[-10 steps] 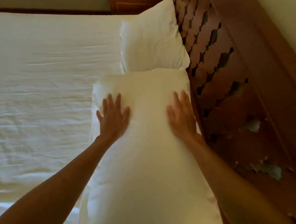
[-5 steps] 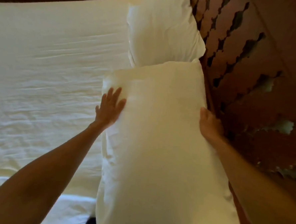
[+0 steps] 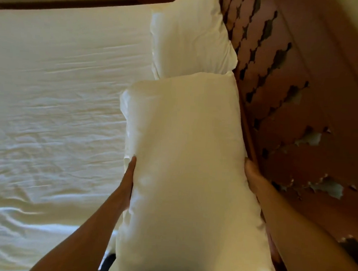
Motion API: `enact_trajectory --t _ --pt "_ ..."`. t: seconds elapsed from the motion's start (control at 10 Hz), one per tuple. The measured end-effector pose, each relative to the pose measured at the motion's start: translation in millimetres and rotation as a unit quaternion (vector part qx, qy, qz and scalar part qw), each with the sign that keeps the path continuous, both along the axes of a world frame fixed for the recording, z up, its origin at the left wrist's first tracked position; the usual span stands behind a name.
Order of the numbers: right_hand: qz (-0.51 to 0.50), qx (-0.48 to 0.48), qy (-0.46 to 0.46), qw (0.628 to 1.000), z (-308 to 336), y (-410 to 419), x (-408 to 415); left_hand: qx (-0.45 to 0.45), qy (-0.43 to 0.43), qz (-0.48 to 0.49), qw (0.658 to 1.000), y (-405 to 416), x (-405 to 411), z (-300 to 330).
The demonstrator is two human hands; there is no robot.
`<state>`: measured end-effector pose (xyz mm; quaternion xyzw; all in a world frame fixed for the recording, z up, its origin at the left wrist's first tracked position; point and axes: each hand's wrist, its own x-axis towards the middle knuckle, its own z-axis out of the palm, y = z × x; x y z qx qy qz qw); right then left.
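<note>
Near pillow (image 3: 189,157): is showing plain cream-white, shading yellowish toward 6 o'clock.
Far pillow (image 3: 190,35): at 12 o'clock, is showing a plain, brighter white.
Sheet (image 3: 61,86): at 9 o'clock, is glowing warm white and is turning cooler at 7 o'clock.
Headboard (image 3: 314,97): at 3 o'clock, is showing reddish-brown wood with diagonal rows of dark jagged shapes, with grey-green patches at 4 o'clock.

Two pillows along the headboard (image 3: 302,96): the near pillow (image 3: 188,167) and the far pillow (image 3: 188,35). One headboard. One sheet (image 3: 60,107), spread away from the headboard. Two hands: right hand (image 3: 253,175) beside the headboard, left hand (image 3: 128,178) farther from it.
</note>
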<state>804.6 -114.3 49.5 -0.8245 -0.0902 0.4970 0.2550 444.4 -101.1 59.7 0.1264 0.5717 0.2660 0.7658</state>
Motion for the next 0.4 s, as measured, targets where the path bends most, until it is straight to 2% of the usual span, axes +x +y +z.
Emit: enact_trajectory --t 0.1,0.2,0.3,0.4 --pt "0.013 -0.015 0.010 1.000 5 -10 0 -0.024 -0.002 0.019 1.000 -14 0 -3" --pt "0.043 -0.034 -0.035 0.998 6 -20 3 -0.037 0.043 -0.008 0.998 -16 -11 -8" --pt "0.072 -0.027 -0.076 0.994 21 -25 4 -0.041 0.133 0.003 0.990 -4 -15 -9" --pt "0.081 0.005 -0.124 0.989 45 -27 0 0.030 0.227 -0.021 0.973 13 -19 14"
